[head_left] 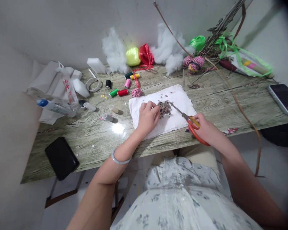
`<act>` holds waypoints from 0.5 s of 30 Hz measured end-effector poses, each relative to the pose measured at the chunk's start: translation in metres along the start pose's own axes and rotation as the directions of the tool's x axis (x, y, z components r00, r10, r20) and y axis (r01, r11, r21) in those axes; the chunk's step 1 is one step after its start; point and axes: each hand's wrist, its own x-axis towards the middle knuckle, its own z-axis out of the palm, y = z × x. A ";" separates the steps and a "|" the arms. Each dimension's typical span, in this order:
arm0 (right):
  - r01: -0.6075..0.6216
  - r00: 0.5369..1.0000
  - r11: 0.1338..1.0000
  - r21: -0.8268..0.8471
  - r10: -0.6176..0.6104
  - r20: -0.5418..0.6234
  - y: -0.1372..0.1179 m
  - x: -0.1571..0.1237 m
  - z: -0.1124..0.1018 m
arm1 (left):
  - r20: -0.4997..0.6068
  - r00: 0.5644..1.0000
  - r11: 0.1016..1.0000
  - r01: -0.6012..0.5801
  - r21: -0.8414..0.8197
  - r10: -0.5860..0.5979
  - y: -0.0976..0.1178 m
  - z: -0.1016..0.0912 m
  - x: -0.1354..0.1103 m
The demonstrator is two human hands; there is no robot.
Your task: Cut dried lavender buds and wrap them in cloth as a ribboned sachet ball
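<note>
Where brown crumbs [164, 107] lie: orange-handled scissors [190, 123].

One head camera looks steeply down, fairly near, perhaps slightly tilted.

A long wooden table [86, 140] with pale, greyish grain stands against a plain white wall [62, 28] at the far side. Light glares off the tabletop left of centre. Below the near edge lies a pale floor [273, 159].

bare tabletop [91, 140] before the left hand [147, 116], thread spools [118, 92] crowding behind, phone [284, 99] far right
</note>
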 end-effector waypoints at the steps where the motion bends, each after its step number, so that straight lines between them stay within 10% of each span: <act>1: 0.001 1.000 0.999 0.033 -0.001 0.020 -0.001 -0.001 0.000 | 0.021 1.000 0.997 0.022 -0.078 -0.020 0.000 0.000 0.001; 15: 0.021 0.993 0.990 0.140 -0.036 0.108 -0.018 -0.005 0.006 | 0.120 0.982 0.851 0.184 -0.491 -0.144 -0.002 -0.001 0.004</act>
